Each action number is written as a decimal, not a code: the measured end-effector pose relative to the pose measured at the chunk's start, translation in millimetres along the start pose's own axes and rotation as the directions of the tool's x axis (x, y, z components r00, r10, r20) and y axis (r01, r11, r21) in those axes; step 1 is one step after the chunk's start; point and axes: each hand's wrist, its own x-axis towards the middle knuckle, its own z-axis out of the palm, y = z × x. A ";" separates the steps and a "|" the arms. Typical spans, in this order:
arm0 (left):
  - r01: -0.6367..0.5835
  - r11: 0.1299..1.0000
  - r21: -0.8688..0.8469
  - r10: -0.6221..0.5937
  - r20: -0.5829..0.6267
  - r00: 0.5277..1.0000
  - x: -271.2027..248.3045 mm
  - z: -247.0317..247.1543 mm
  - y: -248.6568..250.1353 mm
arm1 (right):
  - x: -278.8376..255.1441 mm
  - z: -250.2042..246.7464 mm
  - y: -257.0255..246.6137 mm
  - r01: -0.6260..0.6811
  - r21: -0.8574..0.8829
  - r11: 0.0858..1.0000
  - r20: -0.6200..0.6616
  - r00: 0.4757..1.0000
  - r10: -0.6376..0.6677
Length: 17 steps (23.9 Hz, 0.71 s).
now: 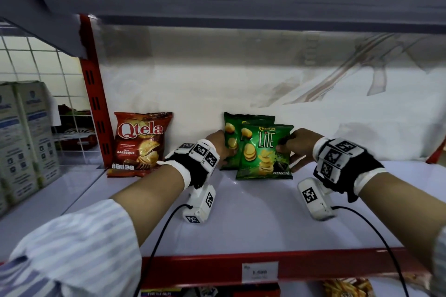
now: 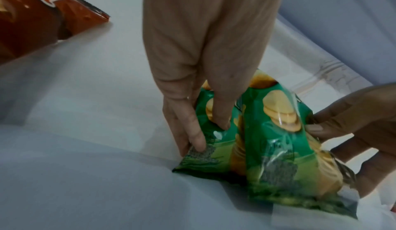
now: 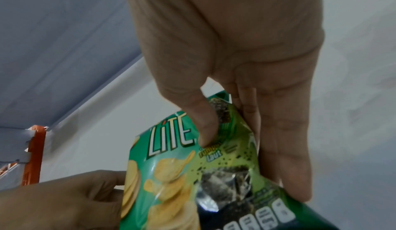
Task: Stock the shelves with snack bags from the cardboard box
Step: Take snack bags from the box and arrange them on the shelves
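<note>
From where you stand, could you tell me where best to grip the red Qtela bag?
Probably pinch the Qtela bag by its flat top seal, coming from the front and above: it stands upright against the back wall, a red upright close on its left.

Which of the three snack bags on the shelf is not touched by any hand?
The red Qtela bag, standing alone at the left by the red post. The two green Lite bags overlap each other and are held by the left hand and right hand.

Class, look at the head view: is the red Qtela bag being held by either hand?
No: the red Qtela bag stands alone at the shelf's left, while the left hand and right hand hold the green Lite bags.
</note>
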 end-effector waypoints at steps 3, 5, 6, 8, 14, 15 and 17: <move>-0.037 0.995 0.092 0.037 0.007 0.999 -1.4 1.7 7.4 | -3.2 6.0 0.6 -0.008 0.020 1.000 0.072 0.997 0.006; -0.027 0.988 0.154 0.024 0.019 1.000 -4.9 1.1 8.6 | -3.4 12.1 0.3 -0.010 0.009 1.000 0.086 0.996 0.009; -0.011 0.985 0.172 0.006 0.029 1.000 -8.0 0.0 8.7 | -3.3 14.0 -0.2 -0.010 0.009 1.000 0.086 0.996 0.009; 0.023 0.983 0.180 -0.030 0.038 0.999 -14.9 -4.4 8.2 | -4.4 14.0 -2.2 -0.016 0.004 1.000 0.084 0.996 0.016; 0.079 0.995 0.053 -0.077 -0.042 0.996 -43.7 -29.0 18.2 | -22.5 -2.3 -14.9 0.004 -0.017 1.000 -0.039 0.999 -0.005; 0.068 0.998 0.014 -0.067 -0.063 0.996 -49.0 -32.4 20.9 | -28.1 -5.1 -17.8 0.025 0.002 1.000 -0.085 0.996 -0.025; 0.074 0.981 -0.182 -0.079 -0.021 0.997 -64.8 -37.0 27.5 | -41.5 -8.5 -22.4 0.100 0.061 0.993 -0.167 0.982 -0.089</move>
